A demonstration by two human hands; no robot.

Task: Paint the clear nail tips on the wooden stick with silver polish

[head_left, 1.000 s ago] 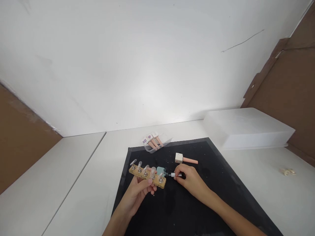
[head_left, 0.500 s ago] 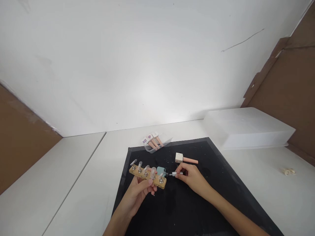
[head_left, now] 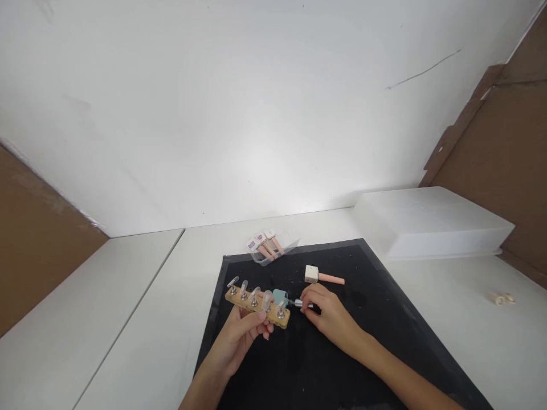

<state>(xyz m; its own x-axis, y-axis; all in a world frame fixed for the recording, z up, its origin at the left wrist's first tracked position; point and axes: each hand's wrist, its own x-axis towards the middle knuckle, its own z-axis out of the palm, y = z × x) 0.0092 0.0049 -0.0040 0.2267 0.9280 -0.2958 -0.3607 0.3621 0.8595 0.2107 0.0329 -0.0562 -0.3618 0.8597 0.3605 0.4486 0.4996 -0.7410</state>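
Note:
My left hand (head_left: 243, 336) grips a wooden bar (head_left: 256, 307) from below; several clear nail tips stand on metal pegs along its top. My right hand (head_left: 327, 313) pinches a thin silver-and-black brush (head_left: 299, 303), its tip pointing left at the bar's right end. A small teal bottle (head_left: 280, 296) sits just behind the bar, partly hidden by it. Both hands hover over a black mat (head_left: 376, 319).
A cream cube-headed tool with a pink handle (head_left: 322, 276) lies on the mat behind my right hand. A clear tray of pink-handled tools (head_left: 269, 248) rests at the mat's far edge. A white plastic box (head_left: 431, 222) stands at right; a small pale roll (head_left: 503, 298) lies farther right.
My right hand has shifted slightly left and lower, bringing the brush tip closer to the bar's right end. The left hand and bar have barely moved.

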